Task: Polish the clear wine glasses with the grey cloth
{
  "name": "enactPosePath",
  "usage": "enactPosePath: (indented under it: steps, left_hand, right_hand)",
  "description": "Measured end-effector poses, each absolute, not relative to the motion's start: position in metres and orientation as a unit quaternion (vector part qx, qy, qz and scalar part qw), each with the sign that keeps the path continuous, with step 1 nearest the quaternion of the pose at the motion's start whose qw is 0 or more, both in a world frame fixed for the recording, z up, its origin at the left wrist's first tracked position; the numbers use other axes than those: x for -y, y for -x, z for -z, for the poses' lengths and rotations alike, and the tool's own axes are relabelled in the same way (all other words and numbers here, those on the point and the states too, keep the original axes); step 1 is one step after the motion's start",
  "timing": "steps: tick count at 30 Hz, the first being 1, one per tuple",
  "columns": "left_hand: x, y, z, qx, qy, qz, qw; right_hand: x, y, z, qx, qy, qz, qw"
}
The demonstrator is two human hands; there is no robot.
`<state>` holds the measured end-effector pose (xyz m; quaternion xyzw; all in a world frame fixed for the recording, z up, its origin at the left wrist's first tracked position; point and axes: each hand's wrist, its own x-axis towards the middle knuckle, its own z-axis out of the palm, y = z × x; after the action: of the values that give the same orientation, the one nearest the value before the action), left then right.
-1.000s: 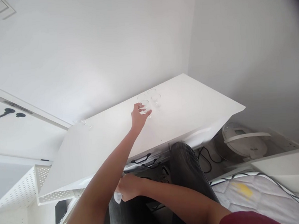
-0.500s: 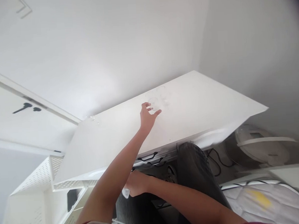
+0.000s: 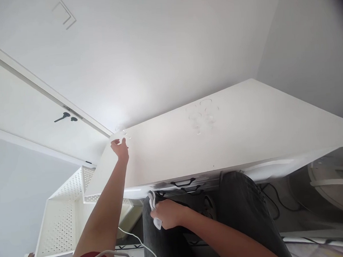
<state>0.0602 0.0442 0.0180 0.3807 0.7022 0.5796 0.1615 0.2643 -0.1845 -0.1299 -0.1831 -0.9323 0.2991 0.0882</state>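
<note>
My left hand (image 3: 120, 147) reaches to the far left end of the white cabinet top (image 3: 167, 151), its thumb and fingers curved and apart. Just past its fingertips are clear glasses (image 3: 122, 132), so transparent that their outlines are faint; I cannot make out whether the fingers touch one. Farther right along the back of the top stands a group of several clear glasses (image 3: 203, 113), only their rims and bases showing. Low in front of the cabinet, above my lap, my right hand (image 3: 169, 213) is closed around a crumpled white cloth (image 3: 152, 202).
Black drawer handles (image 3: 182, 182) stick out of the cabinet front, close to my knees. A white perforated basket (image 3: 58, 222) is at the left, and a white cable (image 3: 140, 241) runs by my left arm. Behind are a wall and a door with a black handle (image 3: 62, 117).
My left hand has left the glasses in the middle and moved left to those at the far end. The view has turned left. More of the cloth in my right hand shows.
</note>
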Motion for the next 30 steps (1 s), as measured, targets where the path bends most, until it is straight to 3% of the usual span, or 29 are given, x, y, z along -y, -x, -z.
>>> enactPosePath:
  steps: [10,14,21,27,30]
  left_hand:
    - [-0.096,-0.022,-0.018,-0.606,-0.288,-0.641,0.374]
    - [-0.112,-0.025,-0.019,-0.555,-0.262,-0.660,0.433]
    - [-0.123,-0.031,-0.006,-0.484,-0.251,-0.711,0.444]
    - [-0.085,-0.056,-0.016,-0.473,-0.333,-0.726,0.372]
    - [-0.022,-0.077,-0.019,-0.473,-0.453,-0.677,0.335]
  right_hand:
    - [0.175,-0.263,0.139,0.941,0.187,-0.279,0.047]
    - [0.174,-0.264,0.137,0.937,0.180,-0.289,0.075]
    - [0.169,-0.271,0.132,0.881,0.163,-0.398,0.196]
    - [0.169,-0.287,0.115,0.837,0.154,-0.506,0.138]
    - [0.169,-0.288,0.101,0.774,0.163,-0.554,0.260]
